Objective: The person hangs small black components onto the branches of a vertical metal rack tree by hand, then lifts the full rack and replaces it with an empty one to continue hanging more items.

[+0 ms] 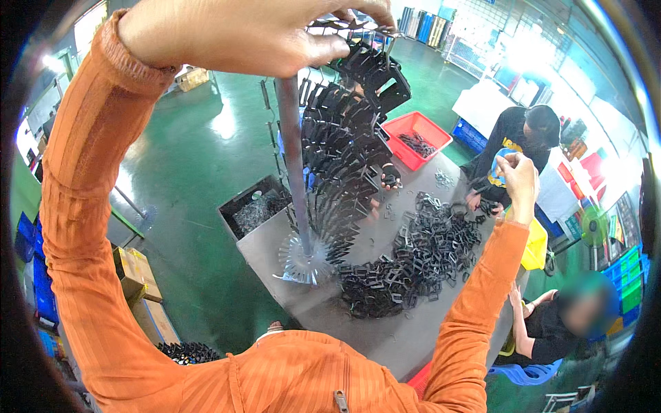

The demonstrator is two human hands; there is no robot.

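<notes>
My left hand (241, 31) is raised at the top edge, its thumb and bent fingers around the top of a hanging rack (292, 151); the upper edge cuts off part of the hand. From the rack's wire hooks hang many black rectangular buckle-like frames (344, 131), fanned round a grey central pole with a round spiked base. Lifted over the table's right side, my right hand (521, 180) pinches a blue ring-shaped thing (500, 164), whose exact kind I cannot make out. A heap of loose black frames (413, 261) lies on the grey table (323, 310) below, between my arms.
A red bin (413, 148) with dark parts stands at the table's far end, a black crate (249, 206) at its left. Another person's gloved hand (391, 177) shows behind the rack. Two co-workers (509, 148) are at the right, near a yellow bin (535, 246). Cardboard boxes (141, 275) stand left.
</notes>
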